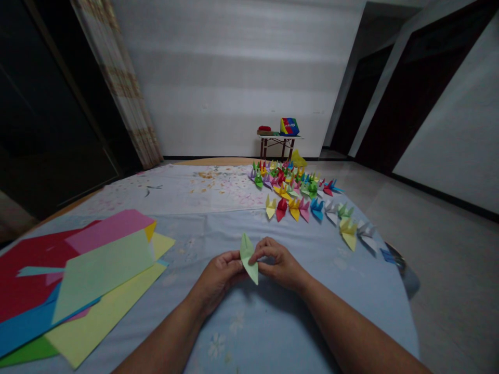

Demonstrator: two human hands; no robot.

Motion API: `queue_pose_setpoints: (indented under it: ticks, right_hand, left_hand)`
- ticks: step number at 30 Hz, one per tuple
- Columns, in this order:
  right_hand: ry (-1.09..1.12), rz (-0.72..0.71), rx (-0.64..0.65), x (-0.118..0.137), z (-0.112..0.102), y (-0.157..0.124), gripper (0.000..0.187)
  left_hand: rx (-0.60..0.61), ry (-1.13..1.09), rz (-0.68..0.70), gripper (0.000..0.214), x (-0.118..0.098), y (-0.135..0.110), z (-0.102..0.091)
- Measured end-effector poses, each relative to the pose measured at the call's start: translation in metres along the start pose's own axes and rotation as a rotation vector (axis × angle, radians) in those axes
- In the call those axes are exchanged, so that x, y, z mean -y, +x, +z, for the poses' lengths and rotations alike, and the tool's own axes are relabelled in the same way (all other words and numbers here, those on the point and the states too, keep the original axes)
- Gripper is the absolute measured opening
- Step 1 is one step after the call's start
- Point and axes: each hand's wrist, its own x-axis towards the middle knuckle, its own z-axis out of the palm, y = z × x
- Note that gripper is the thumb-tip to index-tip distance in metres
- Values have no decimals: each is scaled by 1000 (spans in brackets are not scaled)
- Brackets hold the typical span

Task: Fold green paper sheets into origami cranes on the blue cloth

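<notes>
Both hands pinch one light green folded paper piece (pixel 248 258) (narrow, pointed at both ends), held just above the blue tablecloth (pixel 273 322). Left hand (pixel 218 278) grips its left edge, right hand (pixel 278 265) its right edge, fingertips closed on it. Loose coloured sheets (pixel 78 280) lie well left of the piece. Rows of folded paper cranes (pixel 300 200) sit beyond it, to the right.
</notes>
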Motion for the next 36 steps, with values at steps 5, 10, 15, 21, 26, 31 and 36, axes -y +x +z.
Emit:
queue_pose_setpoints:
  ticks: [5,10,15,21,26,31,36]
  right_hand:
    - [-40,-37,12,3,0,0,10]
    - [-89,-62,34,6,-1,0,11]
    - [-43,-56,24,2,-2,-1,18]
    - [102,223,-129,0,-2,3,19]
    - [194,329,-15,0,6,4,27]
    - [381,410,-14,-4,9,3,35]
    - [510,455,-28,-1,5,5,42]
  left_hand:
    - [18,-10,11,29,-2,-1,-1]
    - [-36,33,-11,36,1,1,0]
    - [-80,37,7,34,5,3,-1]
    - [-127,48,41,31,7,5,-3]
    - [-134,93,78,29,6,4,1]
    - [-162,142,91,31,4,2,5]
    - [-168,173,62,34,4,2,4]
